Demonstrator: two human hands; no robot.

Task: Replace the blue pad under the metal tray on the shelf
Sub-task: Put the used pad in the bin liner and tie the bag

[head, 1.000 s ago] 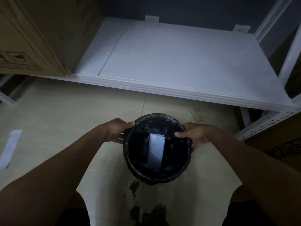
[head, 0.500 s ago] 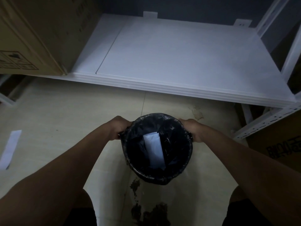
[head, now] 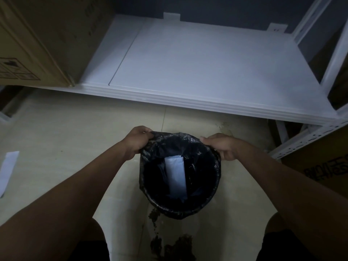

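Black plastic liner [head: 180, 142] is pinched at ten and two o'clock by my left hand [head: 138, 141] and right hand [head: 222, 146], probably to bag the folded pale pad [head: 176, 177] lying inside the bin [head: 180, 208]. White shelf [head: 207, 72] at twelve carries no tray I can see.

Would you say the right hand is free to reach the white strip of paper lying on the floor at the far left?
Probably not as things stand: the right hand grips the bin liner, and the paper strip lies beyond the left arm.
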